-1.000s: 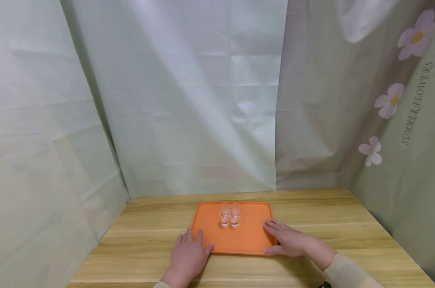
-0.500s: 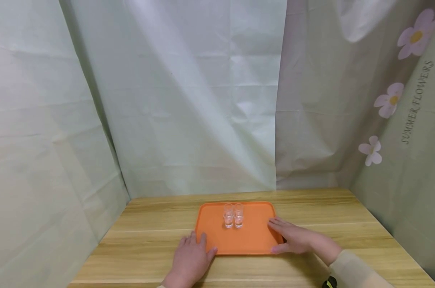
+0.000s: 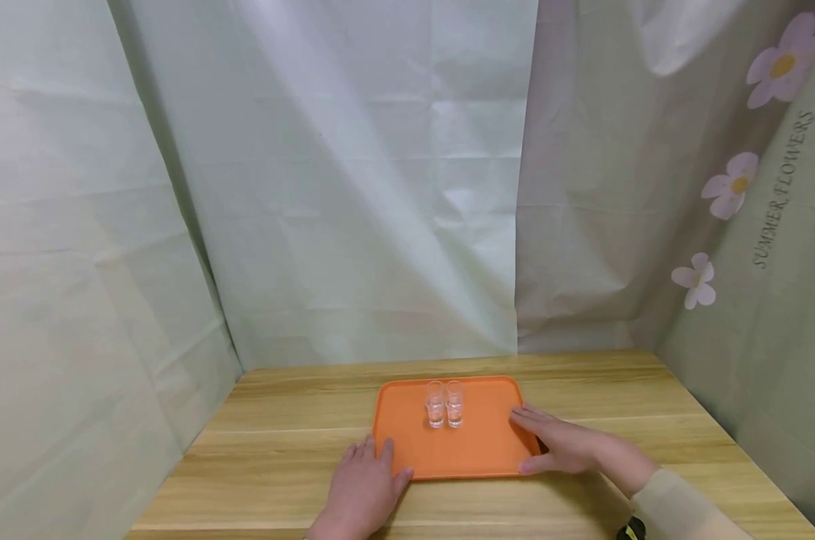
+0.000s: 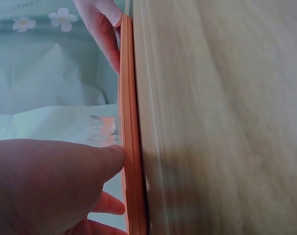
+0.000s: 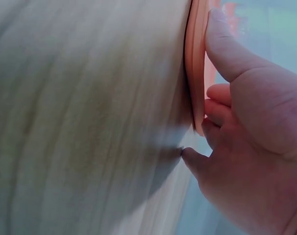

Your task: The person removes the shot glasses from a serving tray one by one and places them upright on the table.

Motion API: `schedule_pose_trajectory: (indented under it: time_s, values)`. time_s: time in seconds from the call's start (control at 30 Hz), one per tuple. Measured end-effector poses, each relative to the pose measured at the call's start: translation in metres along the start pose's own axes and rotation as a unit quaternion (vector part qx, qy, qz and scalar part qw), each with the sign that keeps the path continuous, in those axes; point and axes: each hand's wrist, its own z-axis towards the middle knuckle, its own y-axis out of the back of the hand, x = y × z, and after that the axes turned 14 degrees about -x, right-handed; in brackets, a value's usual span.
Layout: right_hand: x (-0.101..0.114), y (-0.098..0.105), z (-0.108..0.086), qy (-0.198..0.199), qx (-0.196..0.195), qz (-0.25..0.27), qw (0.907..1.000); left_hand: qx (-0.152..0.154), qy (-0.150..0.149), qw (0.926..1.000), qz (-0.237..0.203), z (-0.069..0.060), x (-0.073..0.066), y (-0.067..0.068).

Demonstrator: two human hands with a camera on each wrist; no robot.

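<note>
An orange rectangular tray lies flat on the wooden table. Several small clear shot glasses stand upright in a tight cluster toward its back; the ones in front partly cover those behind. My left hand rests at the tray's front left corner, its thumb on the near rim and its fingers along the left side. At the front right corner my right hand touches the rim with thumb and fingers. In the right wrist view its little finger reaches down to the table.
The wooden tabletop spreads around the tray on all sides. Pale green cloth hangs behind the table and at both sides, with printed flowers on the right. A dark band shows near the right sleeve.
The tray has slid a little to the right across the table, carrying the shot glasses. Both hands have moved right with it, keeping their places at its corners.
</note>
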Motion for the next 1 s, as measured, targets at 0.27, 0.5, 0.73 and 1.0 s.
schedule_pose_trajectory:
  time_s: [0.27,0.5,0.73,1.0]
  values:
    - [0.001,0.000,-0.001,-0.007,-0.014,-0.008,0.9999,-0.019,-0.018,0.9997,0.000,0.000,0.009,-0.002]
    - [0.009,-0.002,0.001,0.009,-0.060,-0.031,0.9977,-0.034,-0.014,0.9988,-0.032,0.005,0.026,-0.001]
    - [0.026,-0.014,0.010,0.022,-0.137,-0.049,0.9891,-0.074,-0.007,0.9965,-0.040,0.015,0.033,-0.008]
    - [0.044,-0.030,0.020,0.024,-0.188,-0.044,0.9809,-0.070,0.046,0.9934,-0.079,0.030,0.042,-0.022]
